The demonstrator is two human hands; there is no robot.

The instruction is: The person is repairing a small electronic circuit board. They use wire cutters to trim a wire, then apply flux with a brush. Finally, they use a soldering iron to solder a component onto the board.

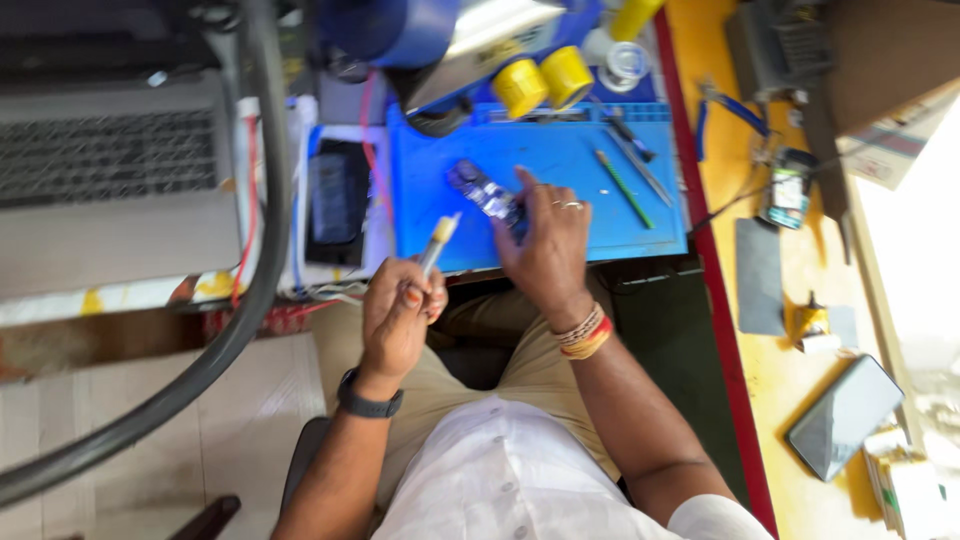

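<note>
My left hand (398,318) is closed around a slim pen-like tool (437,243) with a pale yellow tip, held at the near edge of the blue work mat (560,155). My right hand (545,238) rests on the mat and pins down a small dark circuit board (482,190) with its fingers. The tool's tip points toward the board but stays a little apart from it. I wear a dark watch on the left wrist, and rings and bangles on the right.
A dark phone (338,197) lies on a white pad left of the mat, beside a laptop (110,160). Tweezers (637,158), a green stick (624,188) and yellow tape rolls (544,80) are on the mat. A black hose (262,230) curves past. Another phone (845,415) lies on the yellow bench.
</note>
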